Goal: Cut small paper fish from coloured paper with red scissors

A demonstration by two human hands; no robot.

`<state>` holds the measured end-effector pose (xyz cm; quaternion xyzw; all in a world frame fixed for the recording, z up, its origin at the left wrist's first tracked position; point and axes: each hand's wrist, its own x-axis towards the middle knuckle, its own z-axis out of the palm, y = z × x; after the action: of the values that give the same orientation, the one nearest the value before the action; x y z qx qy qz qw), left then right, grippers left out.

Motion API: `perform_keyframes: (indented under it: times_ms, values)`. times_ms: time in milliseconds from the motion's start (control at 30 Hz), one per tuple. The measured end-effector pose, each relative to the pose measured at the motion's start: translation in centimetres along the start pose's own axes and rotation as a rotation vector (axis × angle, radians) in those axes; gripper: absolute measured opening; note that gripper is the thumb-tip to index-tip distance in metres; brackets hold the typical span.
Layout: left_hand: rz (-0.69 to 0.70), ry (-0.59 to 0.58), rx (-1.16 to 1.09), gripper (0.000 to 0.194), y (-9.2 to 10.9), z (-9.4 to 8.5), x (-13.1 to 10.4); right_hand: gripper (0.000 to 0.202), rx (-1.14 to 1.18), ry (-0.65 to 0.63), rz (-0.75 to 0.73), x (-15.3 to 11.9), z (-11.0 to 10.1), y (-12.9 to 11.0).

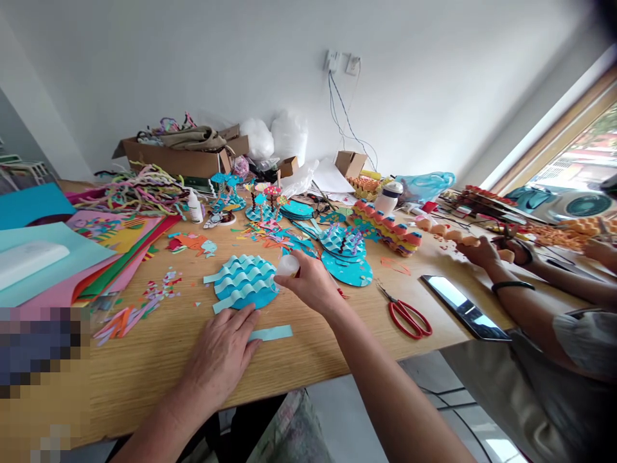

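A round blue disc lies on the table with wavy pale-blue paper strips across it; two strip ends stick out past its left edge. My left hand rests flat at the disc's lower edge, fingers spread, its thumb by a loose pale-blue strip. Above the disc's right edge, my right hand pinches a small white round-ended container, whose lower part is hidden by the fingers.
Red-handled scissors and a phone lie to the right. A white glue bottle, blue discs and paper scraps lie behind. Coloured sheets are at left. Another person's hands work at right.
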<state>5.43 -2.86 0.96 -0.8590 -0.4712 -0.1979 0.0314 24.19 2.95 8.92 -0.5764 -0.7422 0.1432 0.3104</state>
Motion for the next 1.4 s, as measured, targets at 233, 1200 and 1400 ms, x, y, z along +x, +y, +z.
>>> perform_keyframes:
  times_ms: [233,1200,1400]
  values:
    - [0.003,0.003,0.011,0.034,0.01,0.06,-0.06,0.023,-0.005,0.023,-0.009,0.00,0.08,-0.11]
    - [-0.016,0.010,-0.015,0.034,-0.09,0.22,-0.08,0.022,-0.011,0.025,0.002,-0.14,0.04,-0.33]
    - [-0.007,0.004,0.002,0.034,0.01,0.12,0.04,0.023,0.018,0.037,0.005,-0.41,-0.09,-0.06]
